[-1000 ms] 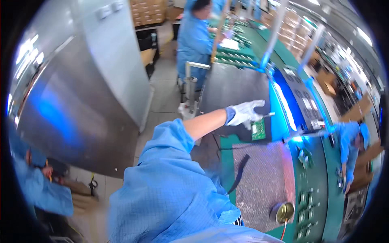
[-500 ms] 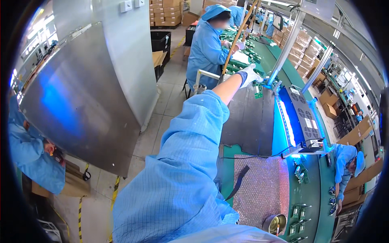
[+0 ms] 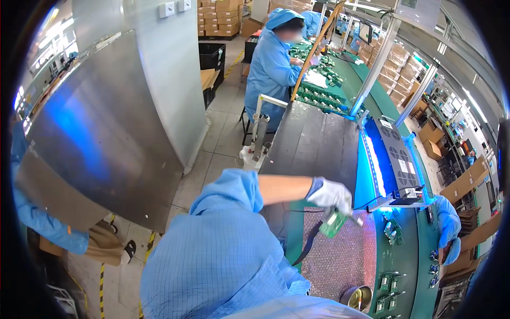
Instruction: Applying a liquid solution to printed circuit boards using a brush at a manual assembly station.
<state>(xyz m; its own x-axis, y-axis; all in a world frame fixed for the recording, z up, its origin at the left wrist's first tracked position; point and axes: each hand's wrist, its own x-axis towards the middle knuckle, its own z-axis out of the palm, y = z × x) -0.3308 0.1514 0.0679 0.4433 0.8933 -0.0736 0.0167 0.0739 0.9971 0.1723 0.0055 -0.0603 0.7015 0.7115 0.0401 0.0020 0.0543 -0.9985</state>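
Observation:
My left hand (image 3: 332, 196), in a white glove below a blue sleeve, is closed on a green circuit board (image 3: 333, 224). The board hangs from the fingers, tilted and smeared by motion, with a pale part sticking out to its right. It is held above a sheet of bubble wrap (image 3: 337, 263) on the green bench, beside a black strap (image 3: 309, 244). A round metal bowl (image 3: 356, 297) with a brush-like stick in it stands at the near end of the bubble wrap. My right hand is out of view.
Right of the bubble wrap, several circuit boards (image 3: 389, 283) lie on the green belt (image 3: 406, 252). Beyond my hand are a dark flat panel (image 3: 313, 151) and a fan-cooled unit (image 3: 396, 154) glowing blue. A co-worker in blue (image 3: 271, 69) sits at the far left of the line.
My left hand has come back from the far end of the dark panel toward me, carrying the circuit board over the bubble wrap. My elbow is now bent.

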